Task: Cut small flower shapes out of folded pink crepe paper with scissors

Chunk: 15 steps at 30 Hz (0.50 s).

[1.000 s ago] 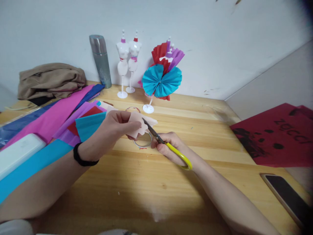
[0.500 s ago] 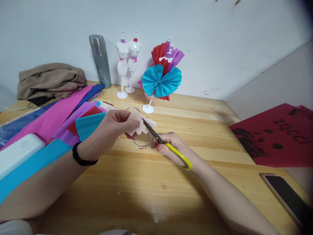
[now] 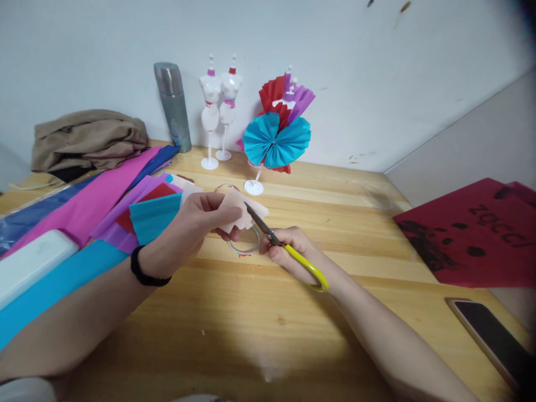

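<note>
Between the thumb and fingers of my left hand point(image 3: 205, 218) is a small piece of pale pink paper point(image 3: 233, 204) with stepped, cut edges. My right hand point(image 3: 295, 251) grips a pair of yellow-handled scissors point(image 3: 295, 258). Their dark blades point up and left, with the tips at the paper's right part. Whether the blades have paper between them I cannot tell. Below the paper, a roll of clear tape point(image 3: 247, 248) lies on the table, partly hidden by my left hand.
Two white mini mannequins point(image 3: 210, 117) stand by the wall, near another stand dressed in a blue pleated paper fan point(image 3: 276, 139). A thermos point(image 3: 172, 106), brown cloth point(image 3: 87, 139), coloured paper point(image 3: 154, 215) and a white case point(image 3: 36, 265) sit left. On the right are a red bag point(image 3: 469, 234) and phone point(image 3: 489, 335).
My left hand and the pink paper have shifted and turned very slightly to the right. The scissors stay at nearly the same place and angle.
</note>
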{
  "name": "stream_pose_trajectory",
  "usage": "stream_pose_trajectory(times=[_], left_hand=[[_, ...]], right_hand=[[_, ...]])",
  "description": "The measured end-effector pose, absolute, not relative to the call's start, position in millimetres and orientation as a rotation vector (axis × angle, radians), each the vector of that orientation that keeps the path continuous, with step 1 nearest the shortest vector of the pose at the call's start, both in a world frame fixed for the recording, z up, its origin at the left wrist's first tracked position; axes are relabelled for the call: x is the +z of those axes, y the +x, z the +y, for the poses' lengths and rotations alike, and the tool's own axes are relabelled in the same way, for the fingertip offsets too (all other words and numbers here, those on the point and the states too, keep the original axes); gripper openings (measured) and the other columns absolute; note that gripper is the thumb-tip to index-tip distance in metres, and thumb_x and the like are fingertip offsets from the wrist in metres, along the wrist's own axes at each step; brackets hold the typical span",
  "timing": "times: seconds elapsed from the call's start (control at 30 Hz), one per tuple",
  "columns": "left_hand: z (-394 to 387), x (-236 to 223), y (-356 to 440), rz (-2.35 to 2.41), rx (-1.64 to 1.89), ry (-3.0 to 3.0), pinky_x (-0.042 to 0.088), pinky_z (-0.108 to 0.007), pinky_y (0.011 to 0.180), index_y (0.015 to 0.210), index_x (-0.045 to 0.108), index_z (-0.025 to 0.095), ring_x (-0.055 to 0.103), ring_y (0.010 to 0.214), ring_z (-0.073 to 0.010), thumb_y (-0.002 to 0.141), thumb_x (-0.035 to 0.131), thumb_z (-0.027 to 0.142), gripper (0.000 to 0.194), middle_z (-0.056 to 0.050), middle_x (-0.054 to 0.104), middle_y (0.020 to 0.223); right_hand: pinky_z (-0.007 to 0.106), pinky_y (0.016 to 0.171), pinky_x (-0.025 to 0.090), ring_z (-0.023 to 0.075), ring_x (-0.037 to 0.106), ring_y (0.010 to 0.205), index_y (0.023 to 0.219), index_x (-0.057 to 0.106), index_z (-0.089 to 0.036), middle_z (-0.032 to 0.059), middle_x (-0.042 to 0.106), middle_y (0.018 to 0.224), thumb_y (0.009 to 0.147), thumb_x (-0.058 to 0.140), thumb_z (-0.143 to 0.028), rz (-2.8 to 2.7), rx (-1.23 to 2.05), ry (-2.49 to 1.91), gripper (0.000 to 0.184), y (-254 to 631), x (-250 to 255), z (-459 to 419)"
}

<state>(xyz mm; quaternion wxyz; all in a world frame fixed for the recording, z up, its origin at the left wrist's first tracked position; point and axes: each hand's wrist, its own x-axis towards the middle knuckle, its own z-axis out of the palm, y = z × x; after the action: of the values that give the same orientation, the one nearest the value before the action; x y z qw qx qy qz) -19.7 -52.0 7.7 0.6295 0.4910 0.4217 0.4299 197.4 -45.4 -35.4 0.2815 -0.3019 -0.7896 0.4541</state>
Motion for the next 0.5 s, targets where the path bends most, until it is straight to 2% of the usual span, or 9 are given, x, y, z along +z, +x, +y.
stream_pose_trajectory(times=[0.13,0.33,0.5], left_hand=[[-51.2,2.6,-19.1,0.950,0.984,1.098,0.047,-0.023,0.056,0.071,0.073,0.014,0.060,0.059,-0.0121,0.073,0.078,0.038,0.025,-0.004,0.070,0.073],[-52.6,5.1,-20.0,0.959,1.022,1.169,0.046,-0.021,0.058,0.066,0.070,0.015,0.056,0.060,-0.0100,0.083,0.070,0.037,0.028,-0.003,0.068,0.070],[-54.1,8.9,-20.0,0.987,1.016,1.207,0.045,-0.023,0.059,0.063,0.066,0.015,0.055,0.061,-0.0113,0.083,0.068,0.037,0.030,-0.003,0.065,0.067]], right_hand=[[0.023,0.050,0.030,0.0083,0.031,0.051,0.069,0.058,-0.016,-0.0049,0.037,0.057,0.092,0.052,-0.061,-2.099,1.220,-0.780,0.051,197.1,-37.5,-44.4],[0.023,0.049,0.030,0.0083,0.030,0.050,0.070,0.057,-0.016,-0.0051,0.037,0.057,0.093,0.053,-0.052,-2.104,1.232,-0.774,0.043,196.7,-38.7,-45.4],[0.023,0.050,0.031,0.0088,0.034,0.051,0.071,0.055,-0.016,-0.0047,0.038,0.057,0.093,0.052,-0.053,-2.080,1.288,-0.768,0.043,196.8,-36.9,-47.0]])
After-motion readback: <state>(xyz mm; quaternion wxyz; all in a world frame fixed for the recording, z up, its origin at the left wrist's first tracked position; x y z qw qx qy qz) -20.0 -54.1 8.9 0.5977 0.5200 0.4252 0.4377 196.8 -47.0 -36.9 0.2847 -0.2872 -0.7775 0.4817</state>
